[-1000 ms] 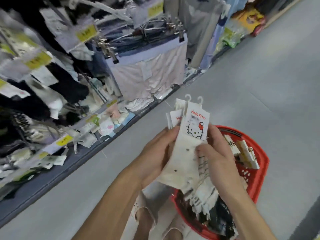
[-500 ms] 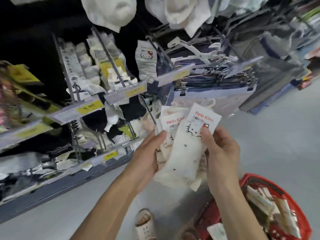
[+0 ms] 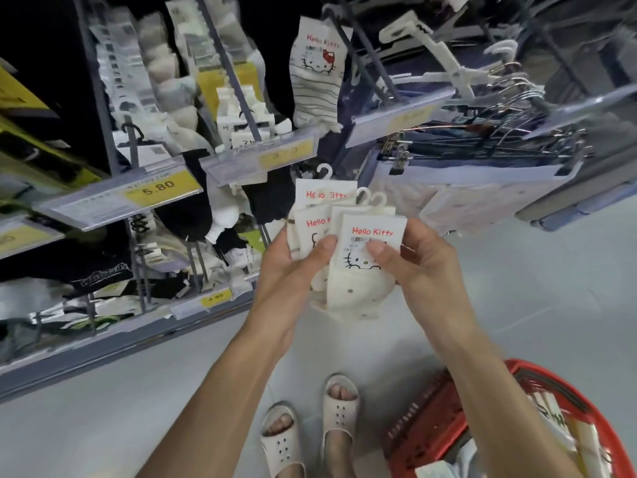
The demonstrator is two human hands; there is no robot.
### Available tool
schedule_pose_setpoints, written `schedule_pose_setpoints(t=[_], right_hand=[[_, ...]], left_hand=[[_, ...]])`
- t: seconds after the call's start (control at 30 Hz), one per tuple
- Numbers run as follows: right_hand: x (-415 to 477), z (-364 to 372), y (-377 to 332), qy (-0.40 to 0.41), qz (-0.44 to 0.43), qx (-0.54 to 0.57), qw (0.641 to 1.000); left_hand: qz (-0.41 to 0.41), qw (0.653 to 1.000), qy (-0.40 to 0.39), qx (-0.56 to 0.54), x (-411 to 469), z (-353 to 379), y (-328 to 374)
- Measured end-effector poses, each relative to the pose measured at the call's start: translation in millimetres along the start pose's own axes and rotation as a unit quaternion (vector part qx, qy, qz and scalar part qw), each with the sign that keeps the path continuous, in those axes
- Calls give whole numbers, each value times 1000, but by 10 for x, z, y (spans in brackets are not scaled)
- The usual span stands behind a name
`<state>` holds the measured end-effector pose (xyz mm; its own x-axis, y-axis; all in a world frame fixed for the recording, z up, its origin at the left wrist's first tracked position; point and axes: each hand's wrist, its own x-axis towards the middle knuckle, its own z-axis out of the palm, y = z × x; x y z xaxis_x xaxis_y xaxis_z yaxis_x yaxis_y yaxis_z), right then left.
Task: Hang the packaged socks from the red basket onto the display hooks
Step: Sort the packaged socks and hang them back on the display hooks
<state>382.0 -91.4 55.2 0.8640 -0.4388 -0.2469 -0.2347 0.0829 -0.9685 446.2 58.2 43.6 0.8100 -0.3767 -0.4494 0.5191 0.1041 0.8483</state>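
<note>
- Spanning the left and upper field, the display rack point(image 3: 103, 346) carried rows of sock packs on slanted display hooks point(image 3: 238, 81), each row fronted by a clear label strip.
- Grey floor point(image 3: 534, 305) filled the right and lower field.
- Folded garments on clip hangers point(image 3: 465, 174) hung at the upper right of the rack, behind the raised hands.
- At the lower right corner, the red basket point(image 3: 424, 429) stood on the floor, partly hidden by the right forearm; more white packs lay inside it, blurred.
- Both hands were raised in front of the rack, well above the basket.
- The left hand point(image 3: 289, 267) grasped the packaged socks point(image 3: 320, 215), a fanned bundle of white packs with red "Hello Kitty" lettering, its thumb lying across their faces.
- The right hand point(image 3: 424, 263) pinched the front pack point(image 3: 362, 284) of that bundle, thumb on the printed card and fingers curled behind it.
- White plastic hanger loops rose from the tops of the held packs, near a hook but on none.
- One matching striped sock pack point(image 3: 317, 74) hung on an upper hook, above the bundle.
- Two white sandals point(image 3: 339, 408) with bare toes stood on the floor between the forearms, just beside the basket.
- A yellow price label point(image 3: 158, 189) at the left read "5.80".
</note>
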Motion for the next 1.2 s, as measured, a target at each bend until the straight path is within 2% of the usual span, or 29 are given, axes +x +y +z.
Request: schedule_pose_setpoints(t=[0.07, 0.17, 0.3, 0.4, 0.5, 0.9, 0.97, 1.03, 1.1, 1.2], right_hand=[[130, 9, 61, -1, 12, 27, 1000], [391, -21, 109, 56, 6, 60, 997], [851, 0, 34, 88, -46, 52, 994], [1156, 114, -81, 82, -93, 19, 992], [1394, 248, -158, 97, -117, 35, 988], [1770, 447, -167, 0, -132, 75, 988], [1776, 459, -234, 47, -153, 43, 986], [1802, 441, -294, 111, -124, 20, 986], [1727, 444, -307, 124, -130, -31, 983], [1447, 402, -216, 48, -103, 17, 993]], left_hand=[[18, 999, 22, 16, 91, -32, -20], [43, 998, 34, 36, 204, -129, -40], [72, 995, 21, 64, 263, -269, 6], [71, 995, 10, 66, 295, -313, 1], [58, 997, 19, 56, 300, -346, -6], [43, 997, 7, 59, 399, -212, -46], [44, 997, 9, 65, 427, -166, -51], [45, 997, 10, 66, 453, -122, -50], [48, 997, 11, 62, 470, -69, -32], [53, 996, 22, 64, 497, -3, -5]])
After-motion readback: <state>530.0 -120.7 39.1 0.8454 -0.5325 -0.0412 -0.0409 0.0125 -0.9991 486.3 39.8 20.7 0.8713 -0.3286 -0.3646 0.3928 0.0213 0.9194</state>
